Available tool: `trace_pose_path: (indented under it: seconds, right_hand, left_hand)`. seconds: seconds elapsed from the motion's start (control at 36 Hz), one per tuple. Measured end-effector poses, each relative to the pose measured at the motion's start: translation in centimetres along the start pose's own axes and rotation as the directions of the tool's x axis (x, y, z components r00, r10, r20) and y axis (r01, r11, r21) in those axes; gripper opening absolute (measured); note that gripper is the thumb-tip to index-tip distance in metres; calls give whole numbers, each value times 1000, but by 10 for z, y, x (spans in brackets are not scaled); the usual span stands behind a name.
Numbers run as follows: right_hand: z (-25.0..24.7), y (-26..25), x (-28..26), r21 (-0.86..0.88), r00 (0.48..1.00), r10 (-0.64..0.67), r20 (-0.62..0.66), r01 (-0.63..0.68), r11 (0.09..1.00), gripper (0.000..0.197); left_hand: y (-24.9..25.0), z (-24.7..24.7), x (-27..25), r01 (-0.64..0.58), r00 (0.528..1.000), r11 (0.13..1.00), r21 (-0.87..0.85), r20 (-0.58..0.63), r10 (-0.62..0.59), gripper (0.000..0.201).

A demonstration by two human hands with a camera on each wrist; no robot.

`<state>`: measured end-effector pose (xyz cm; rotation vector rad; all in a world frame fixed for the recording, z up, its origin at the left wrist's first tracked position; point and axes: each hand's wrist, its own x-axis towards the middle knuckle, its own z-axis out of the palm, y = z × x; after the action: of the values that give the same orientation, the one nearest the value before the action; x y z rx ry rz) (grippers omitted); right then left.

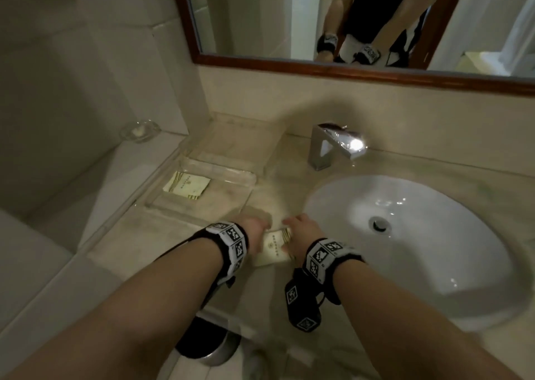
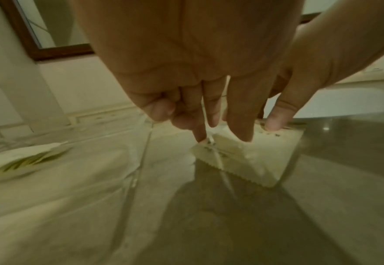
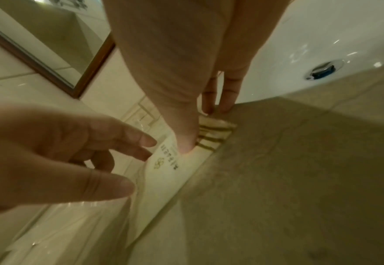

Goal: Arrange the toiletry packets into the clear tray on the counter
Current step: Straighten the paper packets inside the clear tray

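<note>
A cream toiletry packet (image 1: 275,248) with olive stripes lies on the stone counter between my hands, just past the near corner of the clear tray (image 1: 223,175). My right hand (image 1: 299,233) pinches its striped end, thumb (image 3: 186,143) on the printed face and fingers (image 3: 218,102) behind the far edge. My left hand (image 1: 257,230) reaches in from the left with straight fingers (image 2: 241,129) whose tips touch the packet (image 2: 247,159). A second matching packet (image 1: 186,184) lies flat inside the tray near its left wall.
A white oval sink (image 1: 405,234) sits right of the hands, with a chrome faucet (image 1: 333,145) behind it. A glass soap dish (image 1: 140,130) stands on the ledge at the back left. A wood-framed mirror (image 1: 347,69) hangs above. A dark bin (image 1: 208,342) stands below the counter edge.
</note>
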<state>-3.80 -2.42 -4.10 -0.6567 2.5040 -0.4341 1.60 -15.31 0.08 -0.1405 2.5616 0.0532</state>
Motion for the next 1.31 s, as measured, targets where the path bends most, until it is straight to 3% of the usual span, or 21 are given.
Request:
trace_pose_path:
  seconds: [0.17,0.28,0.44,0.64,0.72,0.83,0.92,1.0,1.17,1.25,1.31]
  right_hand:
    - [0,-2,3,-15,999,-7,38,7,1000,50]
    - [-2,-2,2,41,999,14,42,-16,999,41]
    - [-19,-5,-2,76,999,24,31,-26,997,34]
    - [-49,-25,-3,295,999,31,-27,-22,955,34]
    - [-55,-40,2,415,999,24,-42,-4,910,31]
    - [-62,-71,16,525,997,0,-82,43,850,31]
    - [-60,-98,33,540,998,-10,-59,40,841,29]
    - [-55,-126,53,570,1000,-4,-31,21,822,28]
    - [-43,-172,95,439,999,-2,53,-22,898,35]
    - [-32,-181,116,611,994,45,96,-95,786,31]
    - [-26,-185,126,640,990,61,124,-127,758,25]
  left_hand:
    - [4,8,3,27,999,1000,-16,-46,-28,64]
    - [8,8,4,56,998,994,-93,-38,-60,50]
    - [8,-4,-1,55,995,996,-74,-80,-61,30]
    - [-17,-31,-13,42,948,972,-232,-297,-112,39]
    - [-34,-41,-16,11,933,962,-272,-344,-108,52]
    - [-70,-47,-20,-35,941,970,-242,-336,-50,82]
    - [-102,-51,-21,-16,954,982,-187,-298,-41,94]
    - [-132,-55,-20,14,957,994,-112,-287,-46,94]
    - [-185,-66,-2,55,975,998,-8,-214,-55,90]
    - [-206,-64,10,72,978,997,8,-197,-69,87]
    - [-219,-62,19,75,978,997,19,-198,-70,85]
